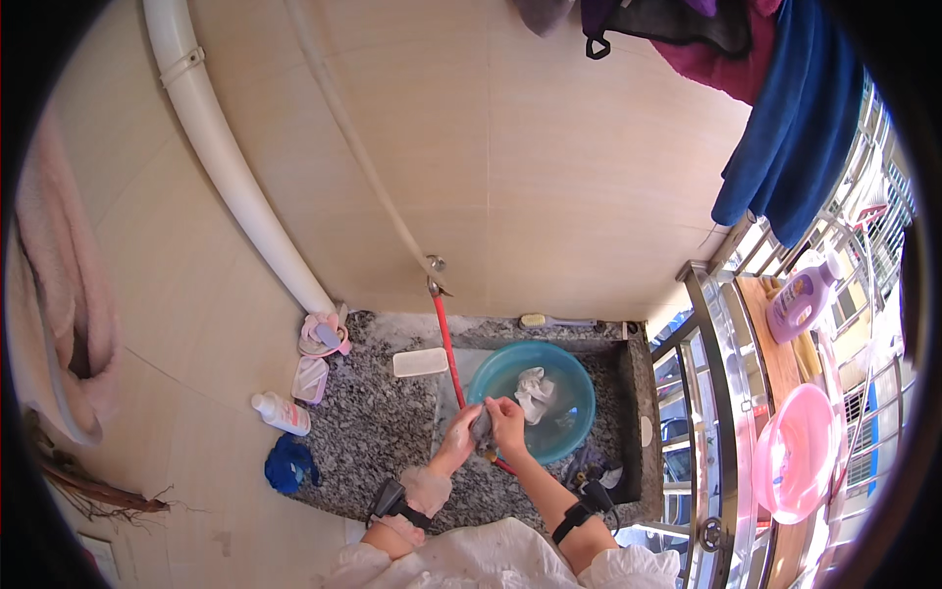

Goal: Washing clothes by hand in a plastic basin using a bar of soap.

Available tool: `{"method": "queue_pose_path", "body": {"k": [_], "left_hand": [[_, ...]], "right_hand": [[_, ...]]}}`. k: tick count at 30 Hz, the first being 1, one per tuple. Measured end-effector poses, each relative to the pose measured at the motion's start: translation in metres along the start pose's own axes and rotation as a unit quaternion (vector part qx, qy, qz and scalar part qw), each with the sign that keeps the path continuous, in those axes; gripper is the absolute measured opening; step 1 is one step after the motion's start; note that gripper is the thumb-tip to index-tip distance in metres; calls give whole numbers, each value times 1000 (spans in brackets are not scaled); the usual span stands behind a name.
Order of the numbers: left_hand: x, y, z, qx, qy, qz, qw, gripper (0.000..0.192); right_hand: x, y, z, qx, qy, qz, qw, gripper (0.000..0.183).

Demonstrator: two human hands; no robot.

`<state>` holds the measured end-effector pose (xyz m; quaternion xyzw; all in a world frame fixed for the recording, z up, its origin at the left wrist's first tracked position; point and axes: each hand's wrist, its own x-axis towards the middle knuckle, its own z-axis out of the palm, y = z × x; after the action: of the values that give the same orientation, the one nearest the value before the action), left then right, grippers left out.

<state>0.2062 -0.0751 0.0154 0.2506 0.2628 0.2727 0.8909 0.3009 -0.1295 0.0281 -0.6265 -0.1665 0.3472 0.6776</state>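
Observation:
Both my hands meet at the near left rim of a teal plastic basin (480, 368) that stands in the stone sink. A small wet grey cloth (482, 428) is pinched between them. My left hand (458, 439) grips it from the left, with what look like suds on the skin. From the right, the fingers of my right hand (507, 425) hold its upper part. Inside the basin, a white cloth (533, 394) lies in cloudy water. A red hose (447, 342) runs from the wall tap (434, 283) down past the basin's left side and under my hands.
A white rectangular tray (420, 363), a white bottle (281, 414) and a blue bundle (290, 464) lie on the granite counter (360, 434). A scrubbing brush (556, 321) rests behind the basin. Dark cloth (586, 469) sits in the sink. A pink basin (798, 453) and purple detergent bottle (802, 300) stand right.

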Motion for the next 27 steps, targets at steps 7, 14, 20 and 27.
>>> {"method": "queue_pose_path", "body": {"k": [7,14,20,27], "left_hand": [[11,-24,7,1,79,-1,997,29],[58,-38,-90,17,-134,-70,988,34],[73,-56,11,64,108,-106,986,26],[97,-86,-27,238,212,-199,927,65]], "right_hand": [[-23,-27,7,-302,20,-215,929,28],[-13,-19,19,-275,60,-169,944,27],[86,29,-69,-206,180,-69,959,27],[146,94,-109,-528,58,-60,845,65]]}}
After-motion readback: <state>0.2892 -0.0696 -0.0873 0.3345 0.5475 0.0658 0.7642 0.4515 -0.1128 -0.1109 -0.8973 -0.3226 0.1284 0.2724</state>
